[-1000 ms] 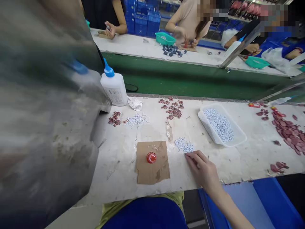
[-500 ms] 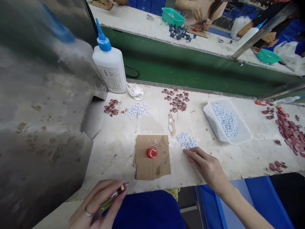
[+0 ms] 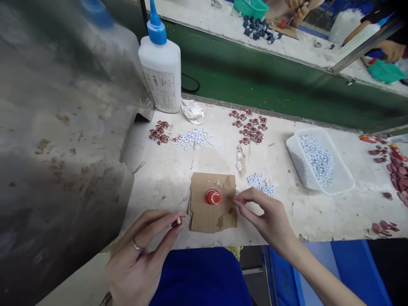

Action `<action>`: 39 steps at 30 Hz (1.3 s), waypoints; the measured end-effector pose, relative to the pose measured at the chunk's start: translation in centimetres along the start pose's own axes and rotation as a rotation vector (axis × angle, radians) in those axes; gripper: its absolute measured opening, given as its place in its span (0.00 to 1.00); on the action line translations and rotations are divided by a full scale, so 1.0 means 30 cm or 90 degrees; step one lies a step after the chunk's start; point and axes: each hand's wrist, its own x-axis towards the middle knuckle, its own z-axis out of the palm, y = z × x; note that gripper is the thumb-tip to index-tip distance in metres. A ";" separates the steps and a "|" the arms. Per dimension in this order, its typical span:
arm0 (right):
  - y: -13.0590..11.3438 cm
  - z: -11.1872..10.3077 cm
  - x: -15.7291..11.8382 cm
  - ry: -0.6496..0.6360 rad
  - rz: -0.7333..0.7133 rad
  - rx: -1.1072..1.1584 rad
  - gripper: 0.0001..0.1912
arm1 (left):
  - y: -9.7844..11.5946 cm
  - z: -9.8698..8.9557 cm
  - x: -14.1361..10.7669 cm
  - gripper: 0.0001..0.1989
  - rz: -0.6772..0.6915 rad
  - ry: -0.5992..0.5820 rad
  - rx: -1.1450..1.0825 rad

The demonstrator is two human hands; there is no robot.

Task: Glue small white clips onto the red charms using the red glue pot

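Note:
A small dark brown piece with a tan patch (image 3: 177,221) sits between the thumb and fingertips of my left hand (image 3: 140,250), left of a cardboard square (image 3: 200,221). On that cardboard stands a small red cap (image 3: 213,196) with a glossy red inside. At the cardboard's right edge, my right hand (image 3: 267,216) is pinched closed; whatever its fingertips hold is too small to make out. Just beyond it lies a loose heap of tiny white-and-blue pieces (image 3: 260,183).
A glue bottle (image 3: 164,76) with a blue nozzle stands by a crumpled white wad (image 3: 193,111). Brown pieces (image 3: 253,131) lie at the back, more white-and-blue pieces (image 3: 196,138) left of them. A translucent tub (image 3: 346,180) is at right. A metal panel (image 3: 63,148) walls the left.
My right hand has moved left from the white-and-blue heap to the cardboard's edge, fingers pinched. My left hand has risen toward the cardboard with the brown piece. The view has shifted.

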 end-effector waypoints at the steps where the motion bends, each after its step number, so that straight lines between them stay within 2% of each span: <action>1: -0.009 0.013 0.009 -0.004 -0.005 0.012 0.05 | -0.001 0.001 -0.001 0.17 -0.009 0.002 0.001; 7: -0.026 0.038 0.028 -0.002 -0.034 0.052 0.07 | -0.007 0.001 -0.017 0.18 -0.060 -0.006 0.006; 16: -0.052 0.037 0.044 -0.007 -0.074 0.030 0.09 | -0.010 -0.003 -0.007 0.13 -0.070 0.002 0.024; 26: -0.053 0.035 0.047 -0.012 -0.092 0.005 0.10 | -0.022 -0.002 -0.008 0.17 -0.057 -0.020 0.019; 39: -0.053 0.045 0.043 0.003 -0.100 0.020 0.10 | -0.018 0.011 -0.003 0.14 -0.065 -0.032 0.034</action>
